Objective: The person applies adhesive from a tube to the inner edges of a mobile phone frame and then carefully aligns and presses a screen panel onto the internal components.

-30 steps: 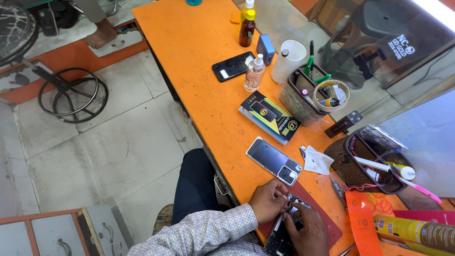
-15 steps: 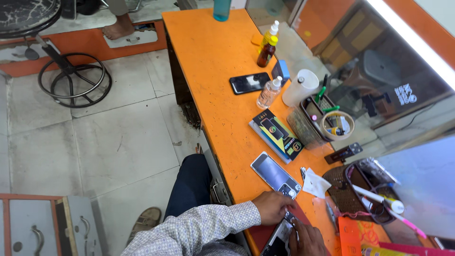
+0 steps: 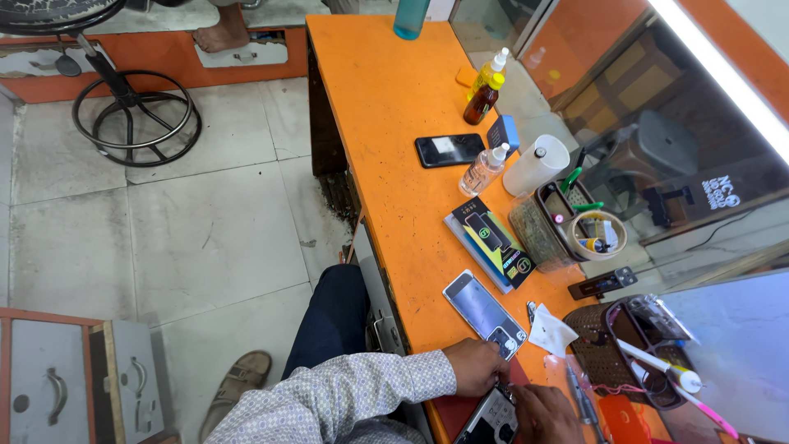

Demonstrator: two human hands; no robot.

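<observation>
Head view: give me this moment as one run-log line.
left hand on opened phone | right hand on same phone | silver phone beside left hand | orange table

A small dark device (image 3: 491,418), looks like a phone with its back facing up, is being worked on at the very bottom of the view, on the near end of the orange table (image 3: 394,123). A lighter panel with a couple of round openings can be made out on its upper face. It's tilted diagonally and partly cut off by the bottom edge, so the full shape can't be seen. It's laid on a dark reddish mat (image 3: 456,407). Its top edge is touched by the left hand (image 3: 477,366), and its right side is met by the right hand (image 3: 546,413). Whether a tool is pinched there can't be told.
</observation>
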